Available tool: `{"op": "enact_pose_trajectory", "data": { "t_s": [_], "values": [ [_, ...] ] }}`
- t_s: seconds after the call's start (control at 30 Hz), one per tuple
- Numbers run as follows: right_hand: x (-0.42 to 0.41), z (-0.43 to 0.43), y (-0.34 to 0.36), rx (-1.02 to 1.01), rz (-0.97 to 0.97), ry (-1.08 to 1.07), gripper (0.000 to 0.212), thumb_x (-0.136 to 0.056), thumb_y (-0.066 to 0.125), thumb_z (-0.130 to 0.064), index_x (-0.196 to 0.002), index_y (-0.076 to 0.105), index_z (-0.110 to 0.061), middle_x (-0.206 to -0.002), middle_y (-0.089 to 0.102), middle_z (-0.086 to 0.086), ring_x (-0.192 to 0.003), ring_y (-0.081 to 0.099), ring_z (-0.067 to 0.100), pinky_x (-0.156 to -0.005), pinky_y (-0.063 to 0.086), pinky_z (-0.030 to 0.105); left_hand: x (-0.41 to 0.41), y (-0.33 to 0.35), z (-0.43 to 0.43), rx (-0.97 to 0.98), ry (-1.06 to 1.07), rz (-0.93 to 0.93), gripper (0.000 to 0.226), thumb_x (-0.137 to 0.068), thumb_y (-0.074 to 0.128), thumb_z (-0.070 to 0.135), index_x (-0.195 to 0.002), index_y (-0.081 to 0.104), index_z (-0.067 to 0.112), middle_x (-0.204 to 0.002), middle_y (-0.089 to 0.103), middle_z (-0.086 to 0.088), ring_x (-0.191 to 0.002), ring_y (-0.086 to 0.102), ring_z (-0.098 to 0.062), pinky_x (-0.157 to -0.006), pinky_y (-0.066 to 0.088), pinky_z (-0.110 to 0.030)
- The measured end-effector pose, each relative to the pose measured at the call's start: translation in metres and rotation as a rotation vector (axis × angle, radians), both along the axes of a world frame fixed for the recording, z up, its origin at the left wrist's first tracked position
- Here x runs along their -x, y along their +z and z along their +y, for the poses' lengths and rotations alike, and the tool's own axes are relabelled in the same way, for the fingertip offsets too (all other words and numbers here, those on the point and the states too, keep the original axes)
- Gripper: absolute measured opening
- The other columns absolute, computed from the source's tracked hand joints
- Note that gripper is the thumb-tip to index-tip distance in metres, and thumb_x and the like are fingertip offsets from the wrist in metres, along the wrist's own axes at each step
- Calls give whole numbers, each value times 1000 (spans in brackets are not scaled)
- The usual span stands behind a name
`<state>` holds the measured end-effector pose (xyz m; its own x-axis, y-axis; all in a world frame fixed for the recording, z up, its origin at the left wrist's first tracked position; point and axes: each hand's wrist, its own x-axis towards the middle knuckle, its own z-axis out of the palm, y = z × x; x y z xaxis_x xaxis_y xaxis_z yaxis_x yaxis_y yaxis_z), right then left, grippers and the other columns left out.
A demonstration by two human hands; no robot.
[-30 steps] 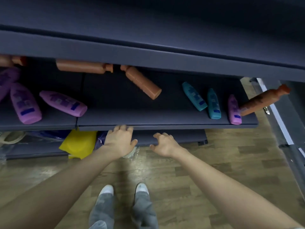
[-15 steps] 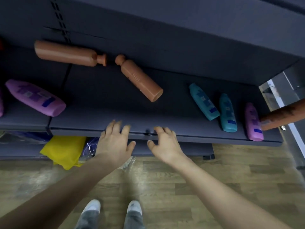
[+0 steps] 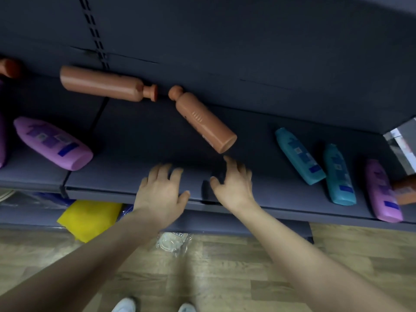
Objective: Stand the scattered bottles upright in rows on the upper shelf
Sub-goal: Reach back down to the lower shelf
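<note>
Several bottles lie on their sides on the dark upper shelf (image 3: 126, 181). A brown bottle (image 3: 202, 119) lies slanted in the middle, its base just beyond my right fingertips. Another brown bottle (image 3: 105, 86) lies along the back wall. A purple bottle (image 3: 53, 143) rests at the left; two teal bottles (image 3: 298, 158) (image 3: 340, 176) and a purple one (image 3: 382, 191) lie at the right. My left hand (image 3: 161, 194) hovers over the shelf's front edge with fingers spread, holding nothing. My right hand (image 3: 234, 185) reaches toward the slanted brown bottle, fingers relaxed and empty.
A lower shelf (image 3: 225, 226) holds a yellow bag (image 3: 87, 217) and a clear plastic packet (image 3: 173, 239). Part of another brown bottle (image 3: 405, 191) shows at the right edge, and one (image 3: 9, 68) at the far left. Wooden floor lies below, with my shoes at the bottom.
Both hands have risen from below the shelf edge to over the shelf surface. The view has moved closer and up; my right hand has advanced toward the slanted brown bottle.
</note>
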<state>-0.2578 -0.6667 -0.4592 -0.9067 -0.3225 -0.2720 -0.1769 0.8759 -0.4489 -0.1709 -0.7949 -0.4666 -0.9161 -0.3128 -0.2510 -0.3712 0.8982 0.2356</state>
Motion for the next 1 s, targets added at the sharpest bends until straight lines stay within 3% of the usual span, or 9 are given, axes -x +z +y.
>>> {"op": "enact_pose_trajectory", "data": {
  "t_s": [0.33, 0.5, 0.77, 1.0],
  "values": [
    [43, -11, -5, 212, 45, -128, 82, -88, 63, -27, -151, 11, -20, -150, 22, 10, -136, 22, 32, -111, 24, 43, 29, -1, -13, 22, -2, 24, 61, -95, 44, 42, -147, 23, 19, -151, 23, -7, -138, 23, -28, -108, 29, -38],
    [64, -19, -10, 221, 25, -88, 80, -82, 71, -26, -146, 25, -16, -143, 33, 10, -129, 35, 31, -108, 33, 41, 39, -1, -16, 27, 4, 31, 61, -95, 45, 42, -147, 24, 19, -151, 24, -7, -138, 24, -29, -107, 30, -39],
    [77, -30, -19, 190, 66, -63, 79, -74, 77, -17, -139, 33, -13, -136, 40, 12, -119, 48, 31, -98, 44, 37, 47, -5, -19, 11, 5, 18, 61, -95, 44, 42, -147, 23, 20, -152, 23, -5, -139, 23, -27, -110, 29, -38],
    [63, -31, -16, 189, 50, -115, 65, -71, 78, -31, -124, 45, -13, -121, 54, 9, -104, 57, 27, -78, 45, 29, 39, -3, -21, 16, -2, -10, 58, -95, 43, 43, -145, 26, 21, -150, 25, -4, -136, 27, -27, -107, 30, -38]
  ]
}}
